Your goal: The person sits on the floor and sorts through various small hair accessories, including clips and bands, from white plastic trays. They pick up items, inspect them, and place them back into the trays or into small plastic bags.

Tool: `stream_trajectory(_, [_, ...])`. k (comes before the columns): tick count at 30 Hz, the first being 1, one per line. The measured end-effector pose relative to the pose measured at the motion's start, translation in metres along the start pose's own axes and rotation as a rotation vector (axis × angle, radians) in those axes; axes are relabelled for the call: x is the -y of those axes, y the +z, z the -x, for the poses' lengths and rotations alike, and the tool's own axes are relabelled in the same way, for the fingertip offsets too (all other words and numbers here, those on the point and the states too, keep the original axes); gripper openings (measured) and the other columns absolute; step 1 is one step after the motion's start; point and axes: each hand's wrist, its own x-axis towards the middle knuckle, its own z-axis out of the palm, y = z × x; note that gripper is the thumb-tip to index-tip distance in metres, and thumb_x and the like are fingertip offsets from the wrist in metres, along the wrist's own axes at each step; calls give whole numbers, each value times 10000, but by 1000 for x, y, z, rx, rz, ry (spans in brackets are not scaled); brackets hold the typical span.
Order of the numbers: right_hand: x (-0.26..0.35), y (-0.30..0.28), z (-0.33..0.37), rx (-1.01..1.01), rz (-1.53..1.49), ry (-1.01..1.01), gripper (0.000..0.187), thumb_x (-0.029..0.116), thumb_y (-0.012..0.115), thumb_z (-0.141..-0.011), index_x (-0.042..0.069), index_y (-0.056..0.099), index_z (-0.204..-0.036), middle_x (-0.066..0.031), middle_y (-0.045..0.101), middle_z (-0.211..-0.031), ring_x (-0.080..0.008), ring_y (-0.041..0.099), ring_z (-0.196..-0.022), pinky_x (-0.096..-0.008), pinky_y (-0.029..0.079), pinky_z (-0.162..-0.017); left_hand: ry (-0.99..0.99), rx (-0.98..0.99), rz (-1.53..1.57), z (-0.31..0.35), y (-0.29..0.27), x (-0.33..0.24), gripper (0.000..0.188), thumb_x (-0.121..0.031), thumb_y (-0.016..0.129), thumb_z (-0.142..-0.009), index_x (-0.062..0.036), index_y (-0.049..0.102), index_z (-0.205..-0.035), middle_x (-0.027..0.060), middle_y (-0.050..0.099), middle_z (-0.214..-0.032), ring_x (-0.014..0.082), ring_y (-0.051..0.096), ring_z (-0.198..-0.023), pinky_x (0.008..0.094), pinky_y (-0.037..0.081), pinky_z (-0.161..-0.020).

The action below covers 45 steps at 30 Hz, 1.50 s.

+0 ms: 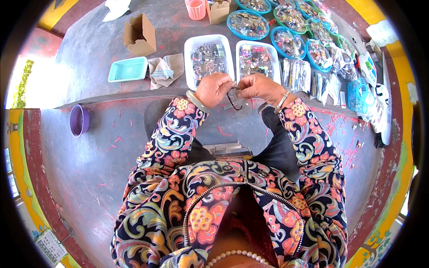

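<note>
My left hand (212,91) and my right hand (262,89) meet fingertip to fingertip in front of two white trays. Pinched between them is a thin dark cord (231,102), its free end hanging down in a hook-like curve. Both hands are closed on it, though the fingers hide most of the gripped part. Just beyond my left hand stands one white tray (188,58) with small bagged pieces and looped cords. Past my right hand is the second white tray (278,67), filled with small colourful pieces.
Several blue and green baskets (230,27) of packaged pieces crowd the far right, beside clear packets (296,76). To the left lie a folded cloth (166,71), a turquoise basket (128,69) and an open cardboard box (140,36). A purple bucket (79,120) stands on the lower floor.
</note>
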Motion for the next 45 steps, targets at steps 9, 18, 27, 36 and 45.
stream_trajectory(9, [0, 1, 1, 57, 48, 34, 209, 50, 645, -667, -47, 603, -848, -31, 590, -722, -91, 525, -652, -213, 416, -595, 13, 25, -8, 0, -3, -2, 150, -126, 523, -807, -21, 527, -700, 80, 505, -606, 211, 504, -551, 303, 395, -526])
stream_trajectory(18, [-14, -8, -3, -208, -208, -33, 167, 69, 654, -684, -14, 605, -820, -17, 586, -700, -68, 517, -595, -190, 395, -545, -500, 66, 514, -2, -1, -3, 157, -194, 546, -818, -38, 546, -815, 27, 605, -743, 96, 533, -583, 205, 394, -454])
stream_trajectory(27, [-8, -7, -4, -367, -248, -85, 209, 180, 684, -711, 30, 629, -846, 10, 594, -711, -56, 493, -600, -188, 374, -559, -755, 201, 786, -3, 8, -5, 214, -168, 582, -783, 17, 563, -888, 76, 637, -814, 133, 618, -763, 196, 449, -487])
stream_trajectory(36, [-5, -5, -4, -345, -239, -168, 220, 184, 657, -738, 13, 646, -876, -16, 624, -753, -53, 488, -612, -184, 362, -569, -727, 361, 657, -3, 3, -14, 131, -148, 567, -796, -20, 564, -771, 83, 642, -825, 123, 627, -768, 170, 358, -395])
stream_trajectory(45, [3, 3, 0, -431, -435, -239, 184, 117, 643, -741, -30, 637, -851, -62, 627, -764, -99, 565, -699, -198, 416, -649, -754, 297, 706, -2, 4, -15, 133, -135, 555, -804, -5, 567, -829, 81, 640, -816, 133, 634, -754, 175, 360, -381])
